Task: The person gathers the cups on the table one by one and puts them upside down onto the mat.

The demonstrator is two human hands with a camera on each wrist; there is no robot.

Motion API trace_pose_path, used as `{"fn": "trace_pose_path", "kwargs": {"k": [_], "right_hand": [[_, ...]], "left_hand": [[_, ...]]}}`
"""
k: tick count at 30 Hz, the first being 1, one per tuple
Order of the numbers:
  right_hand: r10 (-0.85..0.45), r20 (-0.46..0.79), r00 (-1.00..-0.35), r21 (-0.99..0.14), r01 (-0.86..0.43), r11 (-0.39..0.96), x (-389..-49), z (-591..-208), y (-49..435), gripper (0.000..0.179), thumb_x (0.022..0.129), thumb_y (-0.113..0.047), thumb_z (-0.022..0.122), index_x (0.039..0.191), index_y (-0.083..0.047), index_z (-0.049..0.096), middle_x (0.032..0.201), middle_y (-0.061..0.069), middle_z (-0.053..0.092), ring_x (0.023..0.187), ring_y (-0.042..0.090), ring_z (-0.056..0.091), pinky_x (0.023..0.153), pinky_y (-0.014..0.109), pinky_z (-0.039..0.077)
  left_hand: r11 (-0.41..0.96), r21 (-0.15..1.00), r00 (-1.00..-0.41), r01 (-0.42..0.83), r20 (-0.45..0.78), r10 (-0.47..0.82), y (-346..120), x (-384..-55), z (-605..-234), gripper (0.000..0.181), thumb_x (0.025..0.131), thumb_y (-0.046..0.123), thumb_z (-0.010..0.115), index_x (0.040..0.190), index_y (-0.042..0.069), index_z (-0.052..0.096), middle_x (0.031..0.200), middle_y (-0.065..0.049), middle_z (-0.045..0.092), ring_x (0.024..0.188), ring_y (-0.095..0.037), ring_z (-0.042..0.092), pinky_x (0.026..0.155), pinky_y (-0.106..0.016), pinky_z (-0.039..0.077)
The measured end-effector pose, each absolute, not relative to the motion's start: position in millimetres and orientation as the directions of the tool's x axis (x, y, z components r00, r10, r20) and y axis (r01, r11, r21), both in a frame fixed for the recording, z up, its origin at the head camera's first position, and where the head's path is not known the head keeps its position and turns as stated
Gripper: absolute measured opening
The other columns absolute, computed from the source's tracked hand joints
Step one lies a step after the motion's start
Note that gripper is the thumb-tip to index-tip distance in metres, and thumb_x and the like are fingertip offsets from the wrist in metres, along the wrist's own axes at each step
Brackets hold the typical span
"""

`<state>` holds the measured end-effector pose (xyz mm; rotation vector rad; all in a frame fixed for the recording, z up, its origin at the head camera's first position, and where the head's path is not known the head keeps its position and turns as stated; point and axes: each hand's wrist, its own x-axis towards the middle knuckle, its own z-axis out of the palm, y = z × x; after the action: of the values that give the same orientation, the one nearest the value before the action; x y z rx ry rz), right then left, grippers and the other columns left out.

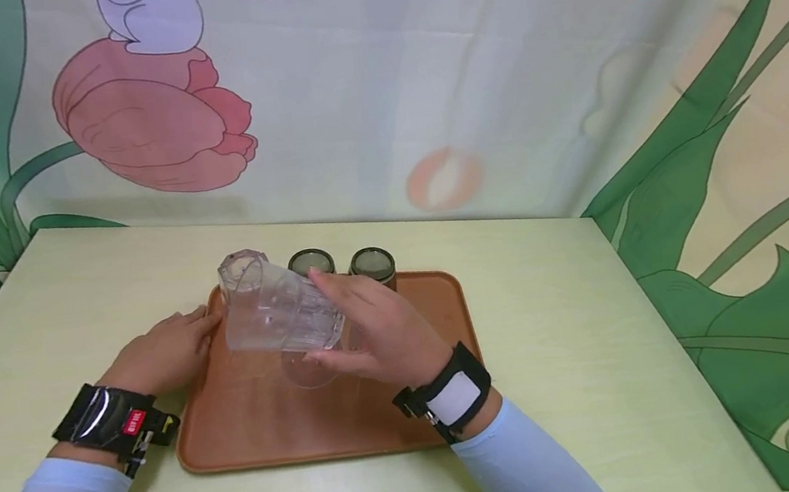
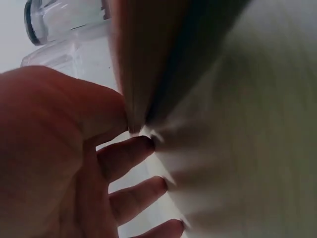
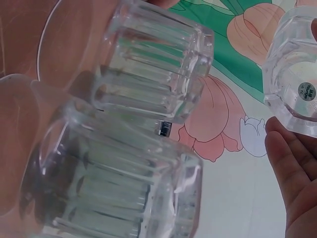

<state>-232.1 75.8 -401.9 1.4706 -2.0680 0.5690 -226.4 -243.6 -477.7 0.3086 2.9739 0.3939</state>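
Observation:
A clear, ribbed drinking glass (image 1: 283, 312) is in my right hand (image 1: 384, 331), tipped almost on its side above the tray, its mouth pointing left. The right wrist view shows the thumb and fingers around its thick base, which bears a small round sticker (image 3: 307, 91). Two more ribbed glasses stand upside down on the tray, a nearer glass (image 3: 114, 183) and a farther glass (image 3: 153, 64). My left hand (image 1: 167, 349) is at the left rim of the brown tray (image 1: 269, 432), thumb on the inner side and fingertips (image 2: 141, 196) outside against the table.
Two jars with dark-rimmed lids, a left jar (image 1: 311, 262) and a right jar (image 1: 372, 264), stand at the tray's back edge. The pale table (image 1: 559, 340) reaches a printed cloth (image 1: 355, 75) hanging behind it.

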Motion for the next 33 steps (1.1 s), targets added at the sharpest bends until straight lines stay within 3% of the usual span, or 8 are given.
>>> {"fn": "trace_pose_path", "kwargs": {"k": [4, 15, 22, 26, 27, 30, 33], "right_hand": [[-0.723, 0.636, -0.27, -0.041, -0.947, 0.318, -231.3, -400.8, 74.9, 0.096, 0.078, -0.043, 0.084, 0.149, 0.004, 0.04, 0.131, 0.013, 0.065, 0.114, 0.024, 0.062, 0.101, 0.031, 0.051], [-0.757, 0.588, -0.286, -0.047, -0.946, 0.321, -235.9, -400.3, 73.4, 0.097, 0.079, -0.042, 0.083, 0.152, 0.003, 0.037, 0.125, 0.011, 0.067, 0.111, 0.023, 0.062, 0.096, 0.032, 0.052], [-0.802, 0.509, -0.314, -0.064, -0.942, 0.328, -240.9, -384.5, 65.5, 0.093, 0.083, -0.042, 0.08, 0.154, -0.001, 0.036, 0.118, 0.008, 0.066, 0.101, 0.019, 0.06, 0.089, 0.032, 0.051], [-0.82, 0.448, -0.355, -0.089, -0.931, 0.355, -242.3, -374.9, 59.9, 0.086, 0.083, -0.043, 0.08, 0.151, -0.005, 0.043, 0.127, 0.009, 0.063, 0.106, 0.019, 0.059, 0.093, 0.031, 0.05], [-0.825, 0.434, -0.362, -0.093, -0.929, 0.358, -242.7, -372.5, 58.0, 0.084, 0.083, -0.043, 0.08, 0.15, -0.006, 0.045, 0.128, 0.008, 0.063, 0.107, 0.019, 0.059, 0.093, 0.031, 0.05], [-0.841, 0.383, -0.382, -0.102, -0.922, 0.373, -243.7, -364.8, 50.5, 0.079, 0.085, -0.046, 0.077, 0.149, -0.01, 0.047, 0.132, 0.006, 0.061, 0.114, 0.018, 0.058, 0.097, 0.029, 0.049], [-0.862, 0.321, -0.393, -0.096, -0.919, 0.383, -246.2, -359.0, 42.4, 0.075, 0.088, -0.048, 0.073, 0.149, -0.013, 0.047, 0.134, 0.004, 0.06, 0.12, 0.017, 0.056, 0.102, 0.028, 0.046]], "left_hand": [[0.943, 0.278, -0.969, 0.181, -0.115, 0.22, -244.4, -227.4, -478.6, 0.054, 0.107, 0.034, 0.039, 0.155, 0.009, 0.035, 0.155, -0.027, 0.035, 0.136, -0.058, 0.036, 0.104, -0.071, 0.035], [0.953, 0.243, -0.973, 0.18, -0.097, 0.208, -241.0, -225.7, -476.0, 0.053, 0.104, 0.03, 0.046, 0.151, 0.008, 0.04, 0.151, -0.027, 0.041, 0.132, -0.058, 0.042, 0.099, -0.072, 0.04], [0.96, 0.194, -0.974, 0.203, -0.06, 0.218, -243.3, -223.9, -474.4, 0.051, 0.101, 0.028, 0.049, 0.149, 0.009, 0.045, 0.148, -0.026, 0.045, 0.128, -0.056, 0.048, 0.089, -0.069, 0.049], [0.961, 0.178, -0.974, 0.213, -0.045, 0.224, -244.6, -225.0, -475.5, 0.05, 0.101, 0.029, 0.049, 0.147, 0.01, 0.049, 0.144, -0.027, 0.05, 0.125, -0.055, 0.051, 0.082, -0.067, 0.053], [0.961, 0.178, -0.974, 0.212, -0.041, 0.222, -244.6, -225.4, -475.5, 0.05, 0.101, 0.029, 0.048, 0.147, 0.009, 0.05, 0.142, -0.027, 0.052, 0.124, -0.054, 0.053, 0.078, -0.065, 0.055], [0.959, 0.204, -0.976, 0.195, -0.058, 0.211, -245.3, -225.8, -472.8, 0.043, 0.099, 0.028, 0.049, 0.135, 0.005, 0.06, 0.105, -0.023, 0.07, 0.092, -0.043, 0.067, 0.058, -0.049, 0.055], [0.953, 0.252, -0.976, 0.165, -0.096, 0.195, -246.5, -225.8, -468.4, 0.031, 0.098, 0.029, 0.05, 0.116, 0.008, 0.062, 0.073, -0.008, 0.06, 0.067, -0.026, 0.059, 0.052, -0.036, 0.044]]}}
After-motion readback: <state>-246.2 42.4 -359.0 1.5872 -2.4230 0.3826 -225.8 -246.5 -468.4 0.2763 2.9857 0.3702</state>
